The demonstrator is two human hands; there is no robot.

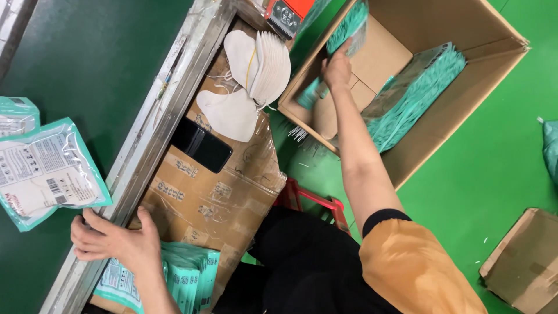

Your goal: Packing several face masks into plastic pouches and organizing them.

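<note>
My right hand (337, 67) reaches into a large open cardboard box (465, 93) on the green floor and grips a bundle of teal packaged masks (347, 28). A row of the same teal packs (415, 96) stands inside the box to the right. My left hand (113, 238) rests on the metal edge of the conveyor (157, 122), fingers curled over it, holding nothing I can see. Just below it lies a stack of teal packs (186, 276). A clear and teal mask pack (43, 171) lies on the dark belt near that hand.
A stack of white loose masks (256, 70) and a black phone (200, 144) lie on a taped carton (215, 197). A red stool (311, 203) stands below. A tape dispenser (285, 14) sits at the top. Another carton (523, 261) lies at lower right.
</note>
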